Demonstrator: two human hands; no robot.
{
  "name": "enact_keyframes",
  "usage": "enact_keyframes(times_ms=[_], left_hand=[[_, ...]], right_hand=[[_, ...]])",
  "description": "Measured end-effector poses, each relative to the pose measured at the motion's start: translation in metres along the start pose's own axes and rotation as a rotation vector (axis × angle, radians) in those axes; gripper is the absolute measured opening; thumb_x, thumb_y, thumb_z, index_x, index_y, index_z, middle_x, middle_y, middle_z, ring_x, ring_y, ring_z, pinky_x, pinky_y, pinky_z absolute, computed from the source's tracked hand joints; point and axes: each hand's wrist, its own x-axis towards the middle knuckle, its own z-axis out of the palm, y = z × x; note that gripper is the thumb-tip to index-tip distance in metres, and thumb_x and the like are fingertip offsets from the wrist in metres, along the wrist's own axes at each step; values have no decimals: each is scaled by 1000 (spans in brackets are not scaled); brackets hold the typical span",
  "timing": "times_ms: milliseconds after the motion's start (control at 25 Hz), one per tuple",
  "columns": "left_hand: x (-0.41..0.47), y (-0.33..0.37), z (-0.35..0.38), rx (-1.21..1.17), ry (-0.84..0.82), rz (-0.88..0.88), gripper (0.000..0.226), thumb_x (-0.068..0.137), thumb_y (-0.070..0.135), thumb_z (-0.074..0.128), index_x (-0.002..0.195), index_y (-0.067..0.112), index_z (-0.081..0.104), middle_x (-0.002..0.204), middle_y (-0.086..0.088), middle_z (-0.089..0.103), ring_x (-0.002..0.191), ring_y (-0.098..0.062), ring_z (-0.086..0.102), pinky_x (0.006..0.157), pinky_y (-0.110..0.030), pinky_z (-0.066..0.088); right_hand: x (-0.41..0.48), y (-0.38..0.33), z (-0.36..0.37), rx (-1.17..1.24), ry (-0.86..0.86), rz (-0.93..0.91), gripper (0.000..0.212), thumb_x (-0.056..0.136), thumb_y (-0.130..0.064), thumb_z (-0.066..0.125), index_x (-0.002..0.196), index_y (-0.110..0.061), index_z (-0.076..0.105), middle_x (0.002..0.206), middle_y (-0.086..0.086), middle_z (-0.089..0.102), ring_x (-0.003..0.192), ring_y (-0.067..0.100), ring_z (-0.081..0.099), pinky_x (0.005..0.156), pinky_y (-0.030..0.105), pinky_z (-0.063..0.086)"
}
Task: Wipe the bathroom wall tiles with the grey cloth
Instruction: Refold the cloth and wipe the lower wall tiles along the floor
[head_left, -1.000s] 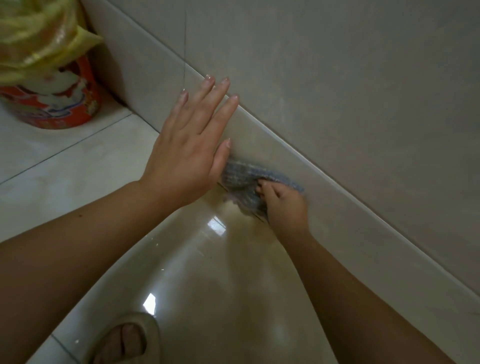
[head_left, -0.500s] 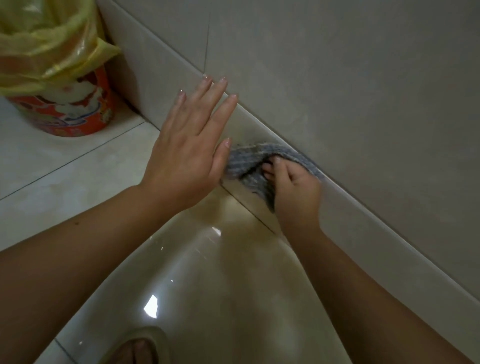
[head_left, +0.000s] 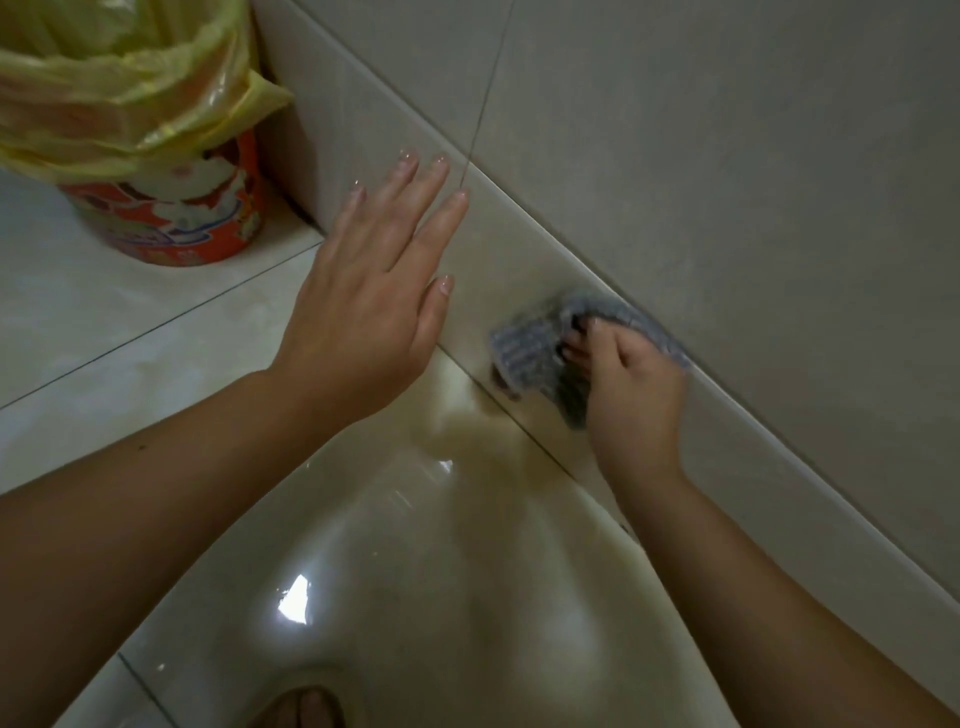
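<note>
Low down: right hand (head_left: 631, 395) bunches the grey cloth (head_left: 535, 353) against the wall tiles (head_left: 727, 156).
Soft, limp cloth; best gripped bunched; left hand (head_left: 371, 306) lies flat, fingers straight, holding nothing.

A home bathroom: large matt beige wall tiles (head_left: 727, 156) met glossy cream floor tiles (head_left: 156, 338), and a round red printed waste bin (head_left: 182, 223) lined with a yellow plastic bag (head_left: 104, 93) stood in the corner.
</note>
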Motion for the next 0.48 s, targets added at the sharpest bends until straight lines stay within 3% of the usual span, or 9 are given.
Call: enact_keyframes(times_ms=[80,200,360,480], left_hand=[[4,0,2,-22,16,-25,54,99,21,40,151,8,32,161,-14,26,151,-27,16,123,-39,2],[7,-6,5,-24,38,-39,55,99,20,41,151,7,32,161,-14,26,151,-27,16,123,-38,2],[8,-15,11,-19,51,-46,56,97,18,43,150,6,34,159,-15,29,150,-29,20,123,-41,6],[8,-19,14,-18,51,-43,54,97,18,42,150,5,35,158,-16,31,149,-31,22,122,-44,9]], right_hand=[[13,-25,21,136,-61,-31,24,99,-22,50,97,-18,74,93,-4,75,91,6,70,87,31,54],[25,-3,64,13,-177,-11,25,96,-32,50,96,-26,75,96,-3,75,93,12,69,91,38,54],[15,58,68,-350,-270,25,26,98,-19,51,94,-12,76,96,7,74,88,22,66,83,31,50],[2,63,45,-305,-199,99,29,98,-20,52,84,-4,73,85,10,73,82,24,67,79,35,52]])
